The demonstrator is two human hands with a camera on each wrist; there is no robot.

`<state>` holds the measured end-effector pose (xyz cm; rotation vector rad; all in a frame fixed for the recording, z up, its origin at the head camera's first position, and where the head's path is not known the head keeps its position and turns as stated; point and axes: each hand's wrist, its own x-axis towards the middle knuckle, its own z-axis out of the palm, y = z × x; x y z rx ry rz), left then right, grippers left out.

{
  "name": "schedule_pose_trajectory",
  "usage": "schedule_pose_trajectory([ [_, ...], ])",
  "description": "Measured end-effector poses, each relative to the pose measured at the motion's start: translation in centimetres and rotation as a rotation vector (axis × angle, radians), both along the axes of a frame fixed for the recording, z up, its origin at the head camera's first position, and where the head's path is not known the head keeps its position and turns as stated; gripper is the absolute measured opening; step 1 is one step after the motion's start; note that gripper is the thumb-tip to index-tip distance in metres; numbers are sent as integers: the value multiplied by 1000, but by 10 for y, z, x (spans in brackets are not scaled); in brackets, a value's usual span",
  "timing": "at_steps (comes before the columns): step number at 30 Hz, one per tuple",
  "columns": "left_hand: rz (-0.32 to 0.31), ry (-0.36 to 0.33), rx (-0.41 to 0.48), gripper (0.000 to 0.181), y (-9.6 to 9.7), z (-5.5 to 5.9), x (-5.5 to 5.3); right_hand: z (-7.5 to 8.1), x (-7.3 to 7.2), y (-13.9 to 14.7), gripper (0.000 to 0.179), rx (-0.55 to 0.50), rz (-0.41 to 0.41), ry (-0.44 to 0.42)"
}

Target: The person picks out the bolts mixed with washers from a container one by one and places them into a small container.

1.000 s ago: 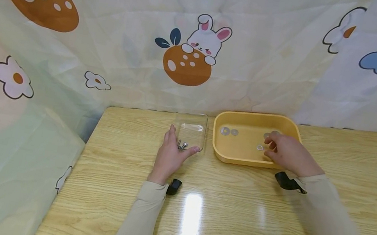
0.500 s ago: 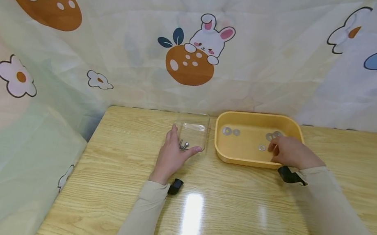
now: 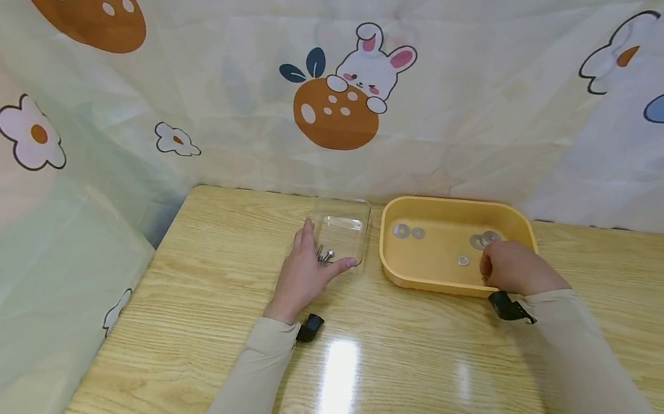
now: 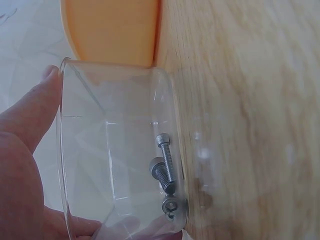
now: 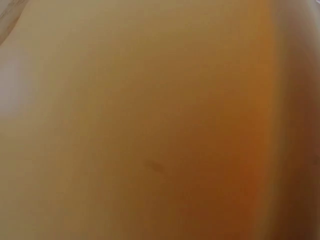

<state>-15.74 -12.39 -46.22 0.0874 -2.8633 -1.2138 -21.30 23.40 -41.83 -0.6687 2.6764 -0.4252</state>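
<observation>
A clear plastic box [image 3: 344, 227] stands on the table with several socket-head screws [image 4: 165, 155] in its near left corner. My left hand [image 3: 302, 277] grips the box there, thumb at the front rim and fingers along the left side. To the right is a yellow tray [image 3: 418, 281] with several metal washers: a large washer [image 3: 401, 231] and a smaller one at the left, overlapping washers [image 3: 479, 241] at the back right, and a ring-like washer [image 3: 463, 260] near the middle. My right hand [image 3: 516, 267] reaches into the tray's right end, fingers bent down. Its fingertips are hidden, so I cannot tell what they hold.
The wood-grain table [image 3: 408, 381] extends toward me and to the right. A patterned cloth [image 3: 229, 73] hangs close behind the box and tray. In the right wrist view, the blurred tray wall [image 5: 150, 100] fills nearly everything.
My right hand has shifted slightly right in the tray, its fingers curling downward and uncovering the washers at the back right. The left hand stays on the box. The head view has shifted slightly.
</observation>
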Motion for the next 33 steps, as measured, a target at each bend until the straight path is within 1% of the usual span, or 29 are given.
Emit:
schedule_pose_trajectory([
  [6, 2, -9, 7, 123, 0, 0, 0, 2, 0, -2, 11, 29, 2, -19],
  [11, 5, -13, 8, 123, 0, 0, -1, 1, 1, -3, 12, 26, 1, -16],
  [15, 6, -11, 0, 123, 0, -1, -1, 0, 1, -3, 11, 22, -8, -19],
  [18, 7, -14, -1, 123, 0, -1, -1, -1, 0, -3, 7, 25, -17, -23],
  [22, 7, -16, 2, 123, 1, 0, -1, -2, 0, -1, 6, 20, -21, 13],
  [25, 7, -9, 2, 123, 1, 0, -1, -5, 0, 0, 7, 10, -22, 56],
  [33, 12, -10, 2, 122, 1, 1, 0, -8, 1, 0, 6, -12, -60, 103],
])
